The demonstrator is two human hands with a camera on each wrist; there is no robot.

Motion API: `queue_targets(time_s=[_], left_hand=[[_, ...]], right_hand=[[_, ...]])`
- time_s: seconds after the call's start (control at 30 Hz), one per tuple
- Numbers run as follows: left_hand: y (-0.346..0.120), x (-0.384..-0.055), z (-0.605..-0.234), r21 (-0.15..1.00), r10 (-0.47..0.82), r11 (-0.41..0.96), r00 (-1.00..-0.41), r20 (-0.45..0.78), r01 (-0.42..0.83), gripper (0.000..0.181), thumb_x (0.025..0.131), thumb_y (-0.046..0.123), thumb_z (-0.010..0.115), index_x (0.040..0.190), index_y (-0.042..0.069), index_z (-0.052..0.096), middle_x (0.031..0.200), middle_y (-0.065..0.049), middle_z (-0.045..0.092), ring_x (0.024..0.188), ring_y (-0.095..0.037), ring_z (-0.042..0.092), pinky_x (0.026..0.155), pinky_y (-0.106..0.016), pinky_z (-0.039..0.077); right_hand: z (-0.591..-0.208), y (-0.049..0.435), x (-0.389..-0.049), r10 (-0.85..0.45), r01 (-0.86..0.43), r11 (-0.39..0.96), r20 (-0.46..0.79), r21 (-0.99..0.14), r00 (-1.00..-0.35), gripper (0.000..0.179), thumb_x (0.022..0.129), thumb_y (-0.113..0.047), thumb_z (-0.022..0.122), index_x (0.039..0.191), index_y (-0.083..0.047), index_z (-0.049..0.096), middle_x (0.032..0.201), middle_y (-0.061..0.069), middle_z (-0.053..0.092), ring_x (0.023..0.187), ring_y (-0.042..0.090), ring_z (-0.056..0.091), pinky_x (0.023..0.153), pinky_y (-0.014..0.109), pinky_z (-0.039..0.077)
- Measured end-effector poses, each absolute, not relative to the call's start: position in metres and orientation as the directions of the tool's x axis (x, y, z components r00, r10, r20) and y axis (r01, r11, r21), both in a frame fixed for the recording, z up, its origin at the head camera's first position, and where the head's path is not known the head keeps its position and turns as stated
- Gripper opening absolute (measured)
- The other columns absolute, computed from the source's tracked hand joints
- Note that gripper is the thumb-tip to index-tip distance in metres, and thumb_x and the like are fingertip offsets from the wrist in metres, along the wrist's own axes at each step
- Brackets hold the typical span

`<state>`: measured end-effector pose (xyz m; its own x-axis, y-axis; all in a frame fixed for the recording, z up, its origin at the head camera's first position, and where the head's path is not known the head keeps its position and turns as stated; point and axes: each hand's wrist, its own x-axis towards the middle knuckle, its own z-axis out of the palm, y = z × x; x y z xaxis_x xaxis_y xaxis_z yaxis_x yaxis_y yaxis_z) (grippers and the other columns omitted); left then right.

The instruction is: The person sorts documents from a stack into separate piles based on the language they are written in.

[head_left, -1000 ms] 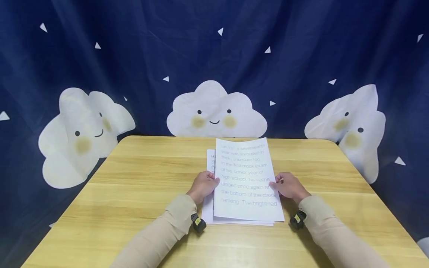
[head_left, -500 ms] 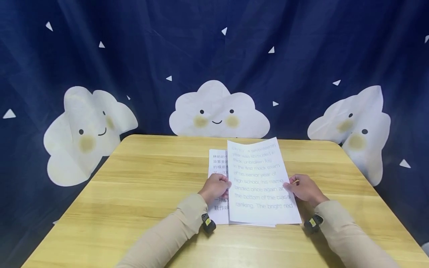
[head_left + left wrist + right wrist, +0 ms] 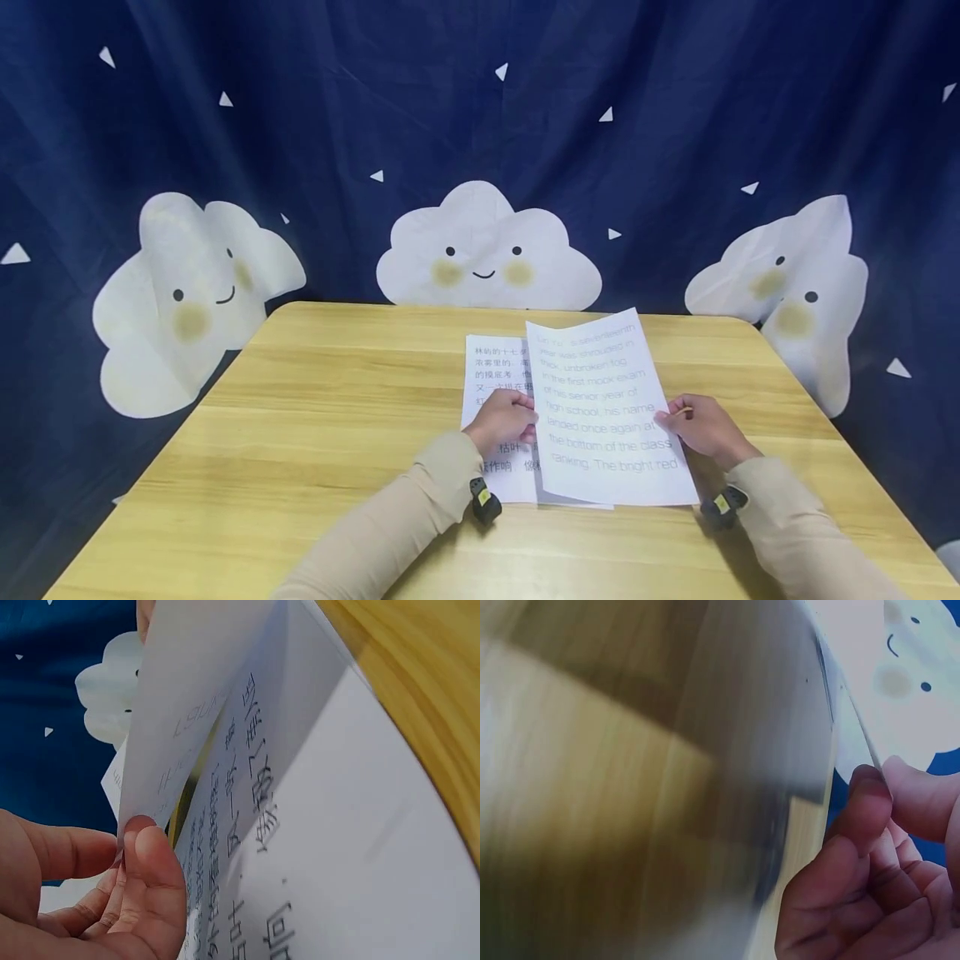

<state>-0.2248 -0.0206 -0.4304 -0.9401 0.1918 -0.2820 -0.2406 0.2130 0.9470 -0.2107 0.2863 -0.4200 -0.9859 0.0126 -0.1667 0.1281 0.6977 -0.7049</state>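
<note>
A white sheet of paper (image 3: 600, 408) printed with English text is held up, tilted, above the table. My left hand (image 3: 506, 419) pinches its left edge between thumb and fingers; the left wrist view shows that pinch up close, with the left hand (image 3: 112, 892) beside the raised sheet. On the opposite edge, my right hand (image 3: 702, 427) grips the same sheet, its thumb and forefinger meeting on the paper in the right wrist view. Beneath lies another white sheet with Chinese text (image 3: 495, 367), partly covered by the raised one. Whether more sheets lie under it is hidden.
The wooden table (image 3: 300, 417) spreads out around the papers. Behind its far edge hangs a dark blue curtain (image 3: 420, 100) with white clouds and small triangles. A small black camera (image 3: 486, 502) sits on the left wrist, another (image 3: 722, 507) on the right.
Both hands have carried the English sheet to the right. More of the Chinese sheet beneath now shows on the left, and the raised sheet has turned slightly.
</note>
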Motion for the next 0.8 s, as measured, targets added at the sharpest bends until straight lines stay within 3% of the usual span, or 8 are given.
queue_targets(time_s=[0.43, 0.8], left_hand=[[0.000, -0.226, -0.428, 0.954, 0.227, 0.227, -0.941, -0.249, -0.198, 0.034, 0.083, -0.007, 0.058, 0.118, -0.004, 0.057, 0.080, -0.009, 0.062, 0.062, -0.017, 0.061, 0.062, -0.027, 0.055], [0.030, -0.222, -0.427, 0.952, 0.242, 0.234, -0.937, -0.252, -0.196, 0.035, 0.084, -0.005, 0.063, 0.118, -0.001, 0.058, 0.081, -0.008, 0.061, 0.064, -0.018, 0.062, 0.061, -0.027, 0.055]], right_hand=[[-0.418, 0.315, -0.208, 0.060, 0.167, 0.708, -0.178, -0.686, -0.982, 0.028, 0.095, -0.024, 0.061, 0.099, 0.003, 0.056, 0.083, 0.009, 0.057, 0.076, 0.024, 0.051, 0.060, 0.031, 0.038], [-0.419, 0.348, -0.202, 0.115, 0.204, 0.685, -0.172, -0.699, -0.978, 0.039, 0.095, -0.027, 0.061, 0.107, 0.010, 0.054, 0.082, 0.008, 0.059, 0.073, 0.020, 0.054, 0.060, 0.029, 0.041]])
